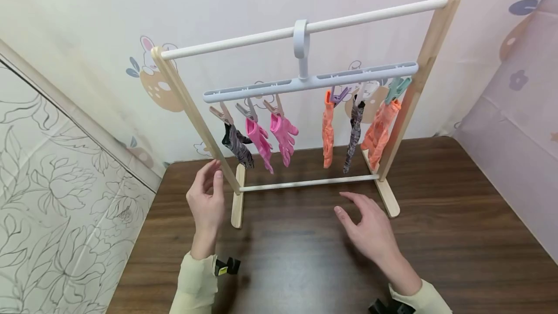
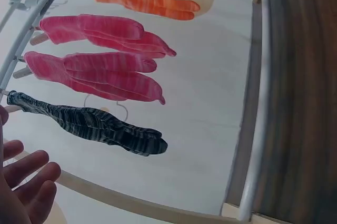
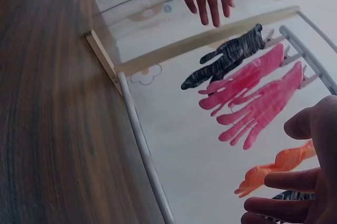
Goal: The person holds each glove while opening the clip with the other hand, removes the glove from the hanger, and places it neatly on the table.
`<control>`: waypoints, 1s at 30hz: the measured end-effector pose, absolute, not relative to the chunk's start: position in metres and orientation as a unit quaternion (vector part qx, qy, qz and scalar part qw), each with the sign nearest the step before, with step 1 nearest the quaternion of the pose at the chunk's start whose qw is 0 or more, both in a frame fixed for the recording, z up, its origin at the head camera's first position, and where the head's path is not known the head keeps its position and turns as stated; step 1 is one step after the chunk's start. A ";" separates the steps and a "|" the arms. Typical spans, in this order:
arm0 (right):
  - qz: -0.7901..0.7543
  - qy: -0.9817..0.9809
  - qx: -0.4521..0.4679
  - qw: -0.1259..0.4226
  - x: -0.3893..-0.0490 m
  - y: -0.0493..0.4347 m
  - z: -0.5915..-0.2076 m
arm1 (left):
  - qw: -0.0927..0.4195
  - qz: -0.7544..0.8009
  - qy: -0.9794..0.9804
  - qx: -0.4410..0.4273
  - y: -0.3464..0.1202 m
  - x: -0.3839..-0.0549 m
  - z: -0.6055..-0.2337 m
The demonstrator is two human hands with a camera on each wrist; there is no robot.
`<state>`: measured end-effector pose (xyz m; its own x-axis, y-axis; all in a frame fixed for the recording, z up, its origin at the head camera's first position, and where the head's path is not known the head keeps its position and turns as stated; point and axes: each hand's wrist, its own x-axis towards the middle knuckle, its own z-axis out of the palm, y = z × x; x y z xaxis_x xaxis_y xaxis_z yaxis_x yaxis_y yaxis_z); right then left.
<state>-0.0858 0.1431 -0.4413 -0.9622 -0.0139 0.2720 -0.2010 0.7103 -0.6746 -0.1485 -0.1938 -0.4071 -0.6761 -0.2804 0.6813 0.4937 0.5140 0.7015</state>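
My left hand [image 1: 208,200] is raised beside the left post of a small wooden drying rack [image 1: 187,110], its fingers loosely bent around nothing. Lower right, my right hand [image 1: 370,227] hovers over the table before the rack, fingers relaxed. From the rack's top bar hangs a pale blue clip hanger [image 1: 261,92]. Clothespins on it hold, left to right, a dark striped glove [image 1: 237,145], a pink glove [image 1: 259,142], another pink glove [image 1: 284,137], an orange glove [image 1: 328,132], a second dark striped glove [image 1: 354,134] and another orange glove [image 1: 381,132].
The rack stands on a dark wood table [image 1: 287,256], its feet reaching toward me; a thin white lower rail [image 1: 305,183] joins its sides. Close behind is a printed curtain [image 1: 244,4]. A white panel with flower drawings [image 1: 65,197] borders the left.
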 end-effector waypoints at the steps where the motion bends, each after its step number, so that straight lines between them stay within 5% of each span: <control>1: 0.376 -0.916 0.061 0.123 -0.085 0.142 -0.441 | 0.390 -0.494 -0.774 -0.068 -0.194 -0.150 -0.406; 20: 0.376 -0.914 0.081 0.131 -0.077 0.126 -0.450 | 0.377 -0.515 -0.766 -0.079 -0.178 -0.175 -0.375; 30: 0.375 -0.914 0.080 0.135 -0.075 0.125 -0.448 | 0.401 -0.516 -0.752 -0.083 -0.160 -0.160 -0.343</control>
<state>-0.0753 0.1252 -0.4476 -0.9510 -0.0450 0.3058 -0.2470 0.7053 -0.6645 -0.1597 -0.1596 -0.3432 -0.6641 -0.2900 0.6891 0.5392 0.4527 0.7101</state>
